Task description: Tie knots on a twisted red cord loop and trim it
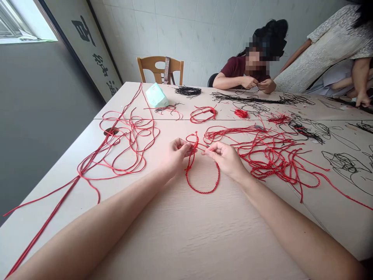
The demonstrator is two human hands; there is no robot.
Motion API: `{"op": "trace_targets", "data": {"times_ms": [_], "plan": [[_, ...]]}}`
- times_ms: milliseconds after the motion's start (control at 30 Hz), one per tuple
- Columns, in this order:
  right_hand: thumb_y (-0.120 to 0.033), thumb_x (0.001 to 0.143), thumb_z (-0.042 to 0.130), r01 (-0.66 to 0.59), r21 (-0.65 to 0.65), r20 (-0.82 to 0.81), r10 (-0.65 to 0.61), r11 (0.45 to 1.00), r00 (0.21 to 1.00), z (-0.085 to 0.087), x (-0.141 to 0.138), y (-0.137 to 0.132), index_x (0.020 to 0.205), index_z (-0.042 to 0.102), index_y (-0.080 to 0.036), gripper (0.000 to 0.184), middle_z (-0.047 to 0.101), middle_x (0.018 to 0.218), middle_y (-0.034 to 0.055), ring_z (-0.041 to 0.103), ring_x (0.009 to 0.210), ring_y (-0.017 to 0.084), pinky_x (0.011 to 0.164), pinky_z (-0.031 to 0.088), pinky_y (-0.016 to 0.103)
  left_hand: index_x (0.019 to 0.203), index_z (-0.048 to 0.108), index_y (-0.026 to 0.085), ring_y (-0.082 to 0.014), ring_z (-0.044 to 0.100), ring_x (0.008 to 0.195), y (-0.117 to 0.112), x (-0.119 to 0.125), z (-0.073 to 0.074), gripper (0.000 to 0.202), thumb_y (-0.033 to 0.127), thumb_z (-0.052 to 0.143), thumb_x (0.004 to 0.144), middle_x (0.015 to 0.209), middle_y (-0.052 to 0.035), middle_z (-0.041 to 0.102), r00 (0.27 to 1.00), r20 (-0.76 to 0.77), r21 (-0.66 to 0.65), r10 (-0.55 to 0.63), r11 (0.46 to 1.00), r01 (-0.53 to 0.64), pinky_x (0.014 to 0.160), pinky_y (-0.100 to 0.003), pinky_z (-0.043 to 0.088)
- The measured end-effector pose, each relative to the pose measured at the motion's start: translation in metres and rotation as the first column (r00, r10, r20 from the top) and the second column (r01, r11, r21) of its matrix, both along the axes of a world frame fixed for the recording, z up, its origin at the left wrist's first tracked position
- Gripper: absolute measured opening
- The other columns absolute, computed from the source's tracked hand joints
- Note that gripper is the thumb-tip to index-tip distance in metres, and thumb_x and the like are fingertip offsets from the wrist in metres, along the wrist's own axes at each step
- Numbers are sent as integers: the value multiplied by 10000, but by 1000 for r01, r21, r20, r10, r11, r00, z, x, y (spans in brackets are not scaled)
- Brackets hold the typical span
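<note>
My left hand (177, 153) and my right hand (224, 157) meet over the middle of the pale wooden table (180, 233). Both pinch the top of a braided red cord (201, 182), whose loop hangs down onto the table between my wrists. A small upper loop of the same cord rises just above my fingertips. Each hand has its fingers closed on the cord. A heap of braided red cords (274, 155) lies just right of my right hand.
Long thin red strings (125, 144) sprawl to the left and trail off the near left edge. Black cords (262, 99) and a mint-green packet (155, 96) lie farther back. A seated person (247, 70) works across the table; another person's arm (359, 81) reaches in at right. A wooden chair (160, 70) stands behind.
</note>
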State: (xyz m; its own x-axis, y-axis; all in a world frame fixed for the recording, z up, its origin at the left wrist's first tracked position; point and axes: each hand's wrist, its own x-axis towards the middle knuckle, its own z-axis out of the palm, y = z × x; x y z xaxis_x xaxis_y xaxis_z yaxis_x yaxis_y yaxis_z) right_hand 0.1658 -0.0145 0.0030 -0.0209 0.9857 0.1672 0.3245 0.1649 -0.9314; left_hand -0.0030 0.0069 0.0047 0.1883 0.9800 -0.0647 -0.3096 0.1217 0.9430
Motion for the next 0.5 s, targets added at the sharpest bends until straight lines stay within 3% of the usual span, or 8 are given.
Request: {"op": "trace_targets", "data": {"times_ms": [133,333,500], "plan": [[-408,715,652,77,25,-63,-75,997,995,-4,9,9,756,567,-159,266,681,757,60,466,484,87,455,375,229,718,512,132,-124,637,738,-1,1,-1,184,249,654,730,724,-25,633,1000,25,21,0,1000,-1,858,-352,493],[-378,729,646,137,89,-99,-128,987,987,0,16,11,750,554,-166,232,635,673,18,430,454,70,435,333,208,724,530,130,-132,648,766,-1,4,-5,214,293,670,721,778,-45,669,997,55,86,-55,995,50,872,-363,489],[-361,776,605,139,213,35,-149,967,988,16,3,-7,748,560,-181,188,635,689,19,471,468,89,464,376,231,726,558,131,-166,646,806,8,-4,-7,243,348,666,723,806,-70,683,989,-147,180,-27,982,54,842,-371,486]]}}
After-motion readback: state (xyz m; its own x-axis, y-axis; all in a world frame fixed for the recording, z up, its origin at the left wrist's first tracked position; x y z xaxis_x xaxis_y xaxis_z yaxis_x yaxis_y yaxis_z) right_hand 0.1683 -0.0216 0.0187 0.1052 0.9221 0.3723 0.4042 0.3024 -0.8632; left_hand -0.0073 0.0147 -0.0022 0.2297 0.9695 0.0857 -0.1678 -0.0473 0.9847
